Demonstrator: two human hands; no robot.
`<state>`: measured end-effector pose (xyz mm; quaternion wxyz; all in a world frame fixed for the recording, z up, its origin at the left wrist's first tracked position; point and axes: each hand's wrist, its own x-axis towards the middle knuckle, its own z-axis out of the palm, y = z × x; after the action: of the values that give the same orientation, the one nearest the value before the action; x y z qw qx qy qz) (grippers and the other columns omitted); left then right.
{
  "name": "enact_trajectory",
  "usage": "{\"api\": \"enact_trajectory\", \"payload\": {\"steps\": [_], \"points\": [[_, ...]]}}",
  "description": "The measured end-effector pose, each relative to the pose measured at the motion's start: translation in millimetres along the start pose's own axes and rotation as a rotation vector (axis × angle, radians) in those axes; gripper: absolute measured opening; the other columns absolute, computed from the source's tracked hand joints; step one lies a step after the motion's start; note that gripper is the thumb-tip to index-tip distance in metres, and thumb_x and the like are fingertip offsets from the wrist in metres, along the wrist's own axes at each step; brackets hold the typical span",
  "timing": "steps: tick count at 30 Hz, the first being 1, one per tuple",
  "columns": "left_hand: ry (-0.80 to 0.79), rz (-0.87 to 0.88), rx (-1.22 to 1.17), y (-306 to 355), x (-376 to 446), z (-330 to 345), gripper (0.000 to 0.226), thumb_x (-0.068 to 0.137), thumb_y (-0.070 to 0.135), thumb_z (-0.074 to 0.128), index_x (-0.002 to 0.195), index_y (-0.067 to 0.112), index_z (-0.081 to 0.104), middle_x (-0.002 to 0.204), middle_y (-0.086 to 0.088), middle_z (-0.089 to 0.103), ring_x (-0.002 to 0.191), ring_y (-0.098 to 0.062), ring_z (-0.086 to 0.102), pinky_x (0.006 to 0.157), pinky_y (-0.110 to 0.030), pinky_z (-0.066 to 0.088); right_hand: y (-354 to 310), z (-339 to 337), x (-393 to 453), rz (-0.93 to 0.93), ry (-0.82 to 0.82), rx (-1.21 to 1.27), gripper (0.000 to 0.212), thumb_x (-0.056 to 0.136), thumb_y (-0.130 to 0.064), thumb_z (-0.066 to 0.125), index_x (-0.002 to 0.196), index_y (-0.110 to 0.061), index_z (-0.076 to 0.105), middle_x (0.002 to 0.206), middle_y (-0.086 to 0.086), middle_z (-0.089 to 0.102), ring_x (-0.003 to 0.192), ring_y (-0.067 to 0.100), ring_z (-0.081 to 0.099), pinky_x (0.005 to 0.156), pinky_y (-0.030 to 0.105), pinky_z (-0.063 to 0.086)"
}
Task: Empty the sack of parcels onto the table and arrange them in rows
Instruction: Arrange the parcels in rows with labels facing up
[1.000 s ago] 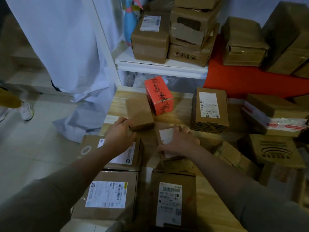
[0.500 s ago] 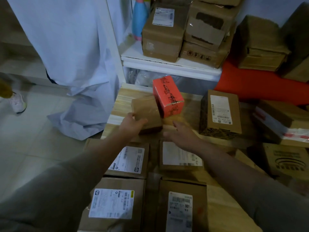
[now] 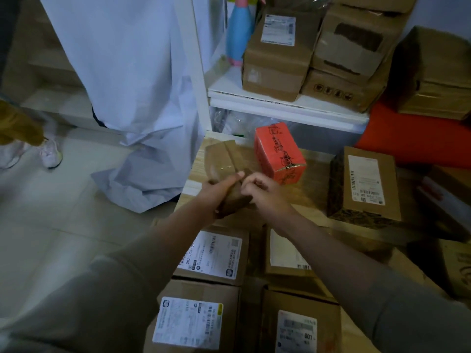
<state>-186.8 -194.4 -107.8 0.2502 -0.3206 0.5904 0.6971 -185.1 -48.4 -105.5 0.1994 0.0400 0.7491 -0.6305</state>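
A small plain brown parcel (image 3: pixel 225 159) is tilted up near the wooden table's (image 3: pixel 313 161) far left corner. My left hand (image 3: pixel 219 188) grips its near left side. My right hand (image 3: pixel 262 189) holds its near right end with curled fingers. A red box (image 3: pixel 279 152) stands just right of it. Several labelled cardboard parcels lie in rows on the near part of the table, among them one (image 3: pixel 214 254) under my left forearm and one (image 3: pixel 285 253) under my right forearm. A larger labelled box (image 3: pixel 364 184) stands further right.
A white shelf (image 3: pixel 288 103) behind the table carries stacked cardboard boxes (image 3: pixel 277 52) and a blue and pink bottle (image 3: pixel 238 29). A pale blue sheet (image 3: pixel 132 93) hangs down to the tiled floor at left. A person's shoe (image 3: pixel 52 154) is at far left. More boxes (image 3: pixel 435 72) rest on a red surface at right.
My right hand left the labelled parcel and joined my left hand on the small brown parcel. That parcel has been tipped up off the table.
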Motion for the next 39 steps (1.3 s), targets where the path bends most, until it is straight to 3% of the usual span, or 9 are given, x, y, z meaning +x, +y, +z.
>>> {"api": "enact_trajectory", "payload": {"steps": [6, 8, 13, 19, 22, 25, 30, 35, 39], "points": [[-0.290, 0.068, -0.396, -2, -11, -31, 0.059, 0.085, 0.040, 0.052, 0.135, 0.011, 0.055, 0.133, -0.019, 0.061, 0.120, -0.037, 0.058, 0.096, -0.051, 0.051, -12, -9, -2, 0.064, 0.127, 0.072, 0.042, 0.082, -0.032, 0.078, 0.119, -0.023, 0.059, 0.121, -0.006, 0.060, 0.112, 0.018, 0.059, 0.098, 0.048, 0.052], [-0.270, 0.083, -0.431, -5, -11, -32, 0.055, 0.083, 0.032, 0.052, 0.132, 0.006, 0.057, 0.136, -0.020, 0.058, 0.124, -0.038, 0.056, 0.095, -0.051, 0.053, -7, -9, -5, 0.158, 0.026, 0.120, 0.077, 0.066, -0.056, 0.084, 0.132, -0.030, 0.055, 0.128, -0.011, 0.063, 0.117, 0.013, 0.060, 0.103, 0.044, 0.048], [-0.148, 0.101, -0.255, -4, -19, -30, 0.040, 0.086, 0.013, 0.045, 0.121, 0.004, 0.062, 0.113, -0.015, 0.069, 0.106, -0.029, 0.064, 0.097, -0.041, 0.052, 0, -5, -13, 0.204, -0.087, 0.191, 0.075, 0.053, -0.053, 0.088, 0.122, -0.042, 0.061, 0.117, -0.014, 0.072, 0.112, 0.018, 0.067, 0.096, 0.052, 0.054], [0.267, 0.168, 0.098, -8, -15, -44, 0.060, 0.089, -0.001, 0.055, 0.146, 0.009, 0.040, 0.109, -0.014, 0.064, 0.101, -0.029, 0.064, 0.080, -0.034, 0.050, 0, -19, 0, 0.149, 0.047, 0.135, 0.048, 0.083, -0.021, 0.077, 0.124, -0.036, 0.057, 0.126, -0.001, 0.065, 0.107, 0.019, 0.066, 0.087, 0.041, 0.059], [0.405, 0.304, 0.342, -10, -18, -48, 0.068, 0.092, 0.005, 0.058, 0.153, 0.014, 0.029, 0.146, -0.013, 0.046, 0.120, -0.029, 0.054, 0.090, -0.035, 0.045, 5, -20, 9, 0.175, 0.034, -0.011, 0.043, 0.088, -0.023, 0.072, 0.128, -0.028, 0.056, 0.124, 0.003, 0.061, 0.100, 0.017, 0.062, 0.069, 0.027, 0.051], [0.390, 0.444, 0.677, -15, -18, -51, 0.068, 0.092, 0.015, 0.061, 0.153, 0.020, 0.031, 0.159, -0.007, 0.028, 0.141, -0.029, 0.036, 0.112, -0.046, 0.037, 12, -14, 17, 0.207, -0.079, -0.108, 0.028, 0.092, -0.030, 0.067, 0.118, -0.024, 0.058, 0.122, 0.003, 0.065, 0.096, 0.016, 0.065, 0.073, 0.029, 0.055], [0.155, 0.564, 1.315, -22, -9, -46, 0.059, 0.093, 0.033, 0.058, 0.148, 0.037, 0.036, 0.166, 0.006, 0.004, 0.152, -0.024, 0.002, 0.120, -0.053, 0.012, 23, -12, 20, 0.138, -0.174, -0.375, 0.064, 0.095, -0.048, 0.060, 0.149, -0.017, 0.044, 0.148, 0.004, 0.050, 0.134, 0.023, 0.048, 0.102, 0.032, 0.043], [-0.007, 0.610, 1.563, -30, 9, -32, 0.055, 0.098, 0.043, 0.044, 0.151, 0.040, 0.027, 0.166, 0.009, 0.003, 0.153, -0.020, -0.006, 0.122, -0.048, 0.002, 26, -32, 23, -0.260, 0.287, -0.684, 0.030, 0.088, -0.042, 0.068, 0.104, -0.017, 0.066, 0.109, 0.003, 0.064, 0.103, 0.022, 0.061, 0.087, 0.041, 0.055], [0.016, 0.593, 1.650, -23, 9, -32, 0.051, 0.098, 0.044, 0.043, 0.148, 0.040, 0.033, 0.164, 0.009, 0.016, 0.153, -0.020, 0.008, 0.122, -0.050, 0.015, 19, -50, 46, -0.121, 0.545, -0.846, 0.100, 0.067, -0.061, 0.080, 0.146, -0.023, 0.032, 0.146, 0.013, 0.033, 0.134, 0.033, 0.032, 0.106, 0.048, 0.039]]}}
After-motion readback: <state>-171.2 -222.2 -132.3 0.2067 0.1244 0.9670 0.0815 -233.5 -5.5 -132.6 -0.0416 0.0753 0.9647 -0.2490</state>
